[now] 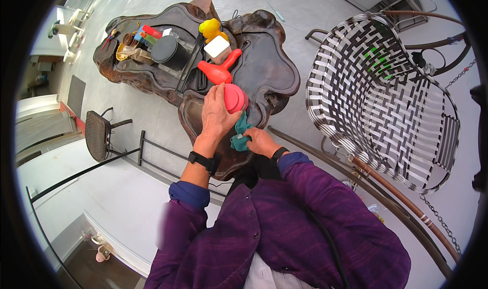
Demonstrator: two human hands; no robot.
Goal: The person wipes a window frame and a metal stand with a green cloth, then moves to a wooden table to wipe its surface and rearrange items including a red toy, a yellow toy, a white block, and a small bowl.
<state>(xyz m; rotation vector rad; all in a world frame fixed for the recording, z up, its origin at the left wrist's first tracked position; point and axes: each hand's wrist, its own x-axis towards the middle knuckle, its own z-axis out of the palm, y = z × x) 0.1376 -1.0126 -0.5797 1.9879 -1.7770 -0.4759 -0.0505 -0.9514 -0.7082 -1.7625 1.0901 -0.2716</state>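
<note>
My left hand (218, 111) grips a pinkish-red round container (233, 99) near the middle of a dark carved wooden table (263, 58). In my right hand (262, 141) is a crumpled teal cloth (240, 140), bunched over the table's near part. The cloth's upper end reaches up close to the container; whether they touch is unclear. Just beyond the container lies a red hair dryer (216, 72). Behind the dryer stand a box with a white top (217, 47) and a yellow toy-like figure (212, 29).
A black round canister (169, 49) and several small items crowd the table's left side. To my right hangs a black-and-white woven swing chair (381, 98), its metal frame tube (343, 167) passing close by my right arm. A dark chair (97, 136) stands at left.
</note>
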